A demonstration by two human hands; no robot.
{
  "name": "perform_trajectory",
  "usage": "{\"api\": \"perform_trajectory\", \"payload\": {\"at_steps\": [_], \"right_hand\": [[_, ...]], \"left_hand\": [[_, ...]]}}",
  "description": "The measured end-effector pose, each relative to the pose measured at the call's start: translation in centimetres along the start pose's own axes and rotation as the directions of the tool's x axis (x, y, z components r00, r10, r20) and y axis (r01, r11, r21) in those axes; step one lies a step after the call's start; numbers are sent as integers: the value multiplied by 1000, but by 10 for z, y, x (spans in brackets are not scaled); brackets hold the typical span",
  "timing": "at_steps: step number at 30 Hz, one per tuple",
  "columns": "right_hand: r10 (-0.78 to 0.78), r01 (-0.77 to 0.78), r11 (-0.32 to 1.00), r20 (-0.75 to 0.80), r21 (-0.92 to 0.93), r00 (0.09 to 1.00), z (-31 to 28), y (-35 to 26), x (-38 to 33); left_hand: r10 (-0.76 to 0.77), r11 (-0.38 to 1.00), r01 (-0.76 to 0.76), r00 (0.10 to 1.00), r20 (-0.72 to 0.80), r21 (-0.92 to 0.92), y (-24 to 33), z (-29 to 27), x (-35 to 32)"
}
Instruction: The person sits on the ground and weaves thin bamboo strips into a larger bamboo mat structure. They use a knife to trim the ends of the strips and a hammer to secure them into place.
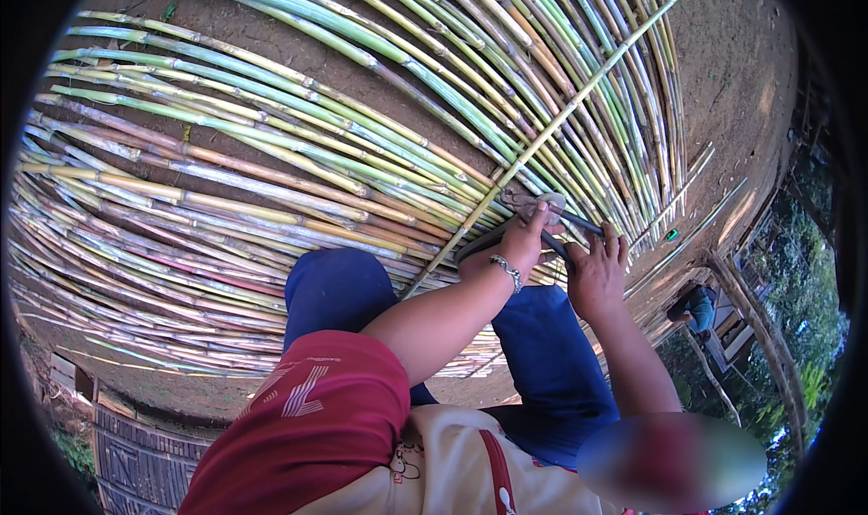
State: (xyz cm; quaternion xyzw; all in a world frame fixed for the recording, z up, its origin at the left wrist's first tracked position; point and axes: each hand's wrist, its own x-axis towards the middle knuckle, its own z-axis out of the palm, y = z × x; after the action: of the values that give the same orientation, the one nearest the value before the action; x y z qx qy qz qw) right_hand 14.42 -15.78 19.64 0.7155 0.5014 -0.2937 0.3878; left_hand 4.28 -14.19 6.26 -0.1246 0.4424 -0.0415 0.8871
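My right hand point(597, 273) is closed on a tool with two long dark handles point(580, 223), which looks like pliers or cutters. My left hand point(523, 236), a chain bracelet at its wrist, is closed beside the tool's head end; what its fingers pinch is hidden. Both hands are over a long yellowish cane pole point(565, 117) that crosses a spread of green, yellow and brown jointed canes point(344, 189). Just past my left fingertips shows a grey rounded surface point(550, 206), perhaps a sandal. My blue-trousered knees are bent either side of my left forearm.
Bare brown soil point(723, 90) borders the canes on the right, where a small black-and-green object point(671, 235) lies. A wooden wall point(140, 456) stands at the lower left. A log point(759, 316), greenery and a dark, blue-green shape point(696, 309) are off to the right.
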Motion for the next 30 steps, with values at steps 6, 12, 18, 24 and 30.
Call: {"api": "perform_trajectory", "payload": {"at_steps": [6, 12, 18, 24, 30], "right_hand": [[17, -20, 998, 57, 58, 998, -4, -2, -1], [22, -21, 998, -13, 63, 1000, 7, -9, -10], [4, -5, 997, -14, -76, 1000, 1, -7, -5], [6, -16, 992, 74, 129, 997, 0, -3, -5], [-45, 37, 996, -98, -84, 994, 13, -5, -11]], "left_hand": [[291, 726, -94, 940, -180, 681, -13, -10, -11], [628, 266, -302, 775, 73, 915, -6, -34, -29], [633, 294, -317, 771, 65, 902, 21, -38, -34], [258, 965, -256, 965, -48, 52, 9, -16, -33], [249, 968, -251, 967, -52, -20, 18, 23, -36]]}}
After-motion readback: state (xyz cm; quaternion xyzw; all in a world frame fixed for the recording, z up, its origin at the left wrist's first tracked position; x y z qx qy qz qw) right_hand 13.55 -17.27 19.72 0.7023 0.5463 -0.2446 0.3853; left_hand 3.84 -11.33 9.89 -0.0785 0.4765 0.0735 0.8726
